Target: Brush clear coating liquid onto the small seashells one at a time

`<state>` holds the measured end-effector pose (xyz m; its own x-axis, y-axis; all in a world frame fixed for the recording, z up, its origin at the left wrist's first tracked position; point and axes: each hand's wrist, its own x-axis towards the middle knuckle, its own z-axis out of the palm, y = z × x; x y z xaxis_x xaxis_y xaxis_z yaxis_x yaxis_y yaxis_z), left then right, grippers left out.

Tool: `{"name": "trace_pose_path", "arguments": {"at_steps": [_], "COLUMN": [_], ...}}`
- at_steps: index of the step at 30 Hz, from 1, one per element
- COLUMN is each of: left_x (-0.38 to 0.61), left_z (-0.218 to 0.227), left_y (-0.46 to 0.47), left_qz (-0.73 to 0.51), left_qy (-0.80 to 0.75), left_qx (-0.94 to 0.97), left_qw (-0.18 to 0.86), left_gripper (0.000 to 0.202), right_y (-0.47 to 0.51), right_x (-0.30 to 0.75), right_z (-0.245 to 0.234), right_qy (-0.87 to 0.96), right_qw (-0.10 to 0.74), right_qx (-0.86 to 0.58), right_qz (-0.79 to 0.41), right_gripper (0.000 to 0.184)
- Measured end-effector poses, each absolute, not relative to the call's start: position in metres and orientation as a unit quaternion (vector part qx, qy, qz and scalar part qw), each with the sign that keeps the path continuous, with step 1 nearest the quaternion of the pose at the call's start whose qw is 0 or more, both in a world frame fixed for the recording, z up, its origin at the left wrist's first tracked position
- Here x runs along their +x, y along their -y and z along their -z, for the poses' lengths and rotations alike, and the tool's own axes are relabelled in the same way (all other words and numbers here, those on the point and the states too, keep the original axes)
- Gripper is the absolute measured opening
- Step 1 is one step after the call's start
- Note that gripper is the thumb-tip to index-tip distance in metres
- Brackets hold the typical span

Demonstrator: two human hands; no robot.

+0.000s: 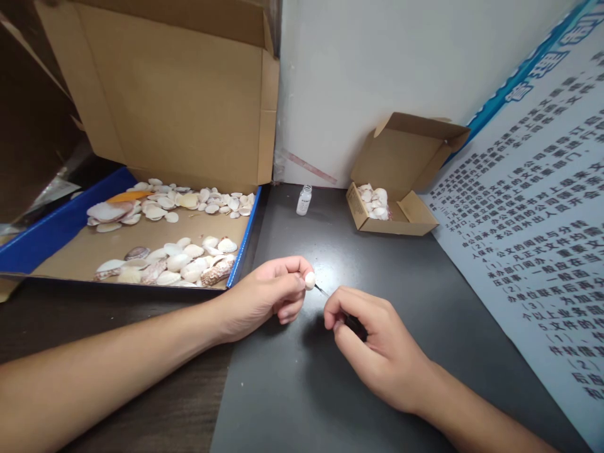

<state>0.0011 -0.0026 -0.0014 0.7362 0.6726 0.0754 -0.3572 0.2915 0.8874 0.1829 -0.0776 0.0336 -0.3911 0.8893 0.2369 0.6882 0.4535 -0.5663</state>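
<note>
My left hand (268,296) pinches a small white shell (309,279) between thumb and fingertips, just above the dark tabletop (292,390). My right hand (372,340) is closed around a thin dark tool (322,290) whose fine tip points at the shell and nearly touches it. Both hands hover near the middle of the table.
A large open cardboard box with a blue rim (243,245) holds several shells (179,264) at the left. A small clear bottle (304,200) stands by the white wall. A small open carton (401,217) with shells (375,201) sits at the back right. A printed poster (533,251) leans on the right.
</note>
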Motion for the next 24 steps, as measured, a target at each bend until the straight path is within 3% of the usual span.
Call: {"name": "trace_pose_path", "arguments": {"at_steps": [16,24], "left_x": [0.0011,-0.0003], "left_z": [0.0046,0.0002], "left_y": [0.0016,0.0033], "left_qz": [-0.326,-0.325], "left_qy": [-0.154,-0.159], "left_qx": [0.507,0.486], "left_qw": [0.783,0.796], "left_gripper": [0.011,0.012], "right_y": [0.0768,0.0788], "right_x": [0.1823,0.1819], "right_z": [-0.0331,-0.0353], "right_qy": [0.815,0.827], "right_qw": [0.252,0.286], "right_qx": [-0.483,-0.444], "right_qz": [-0.196,-0.195], "right_gripper": [0.015,0.016]}}
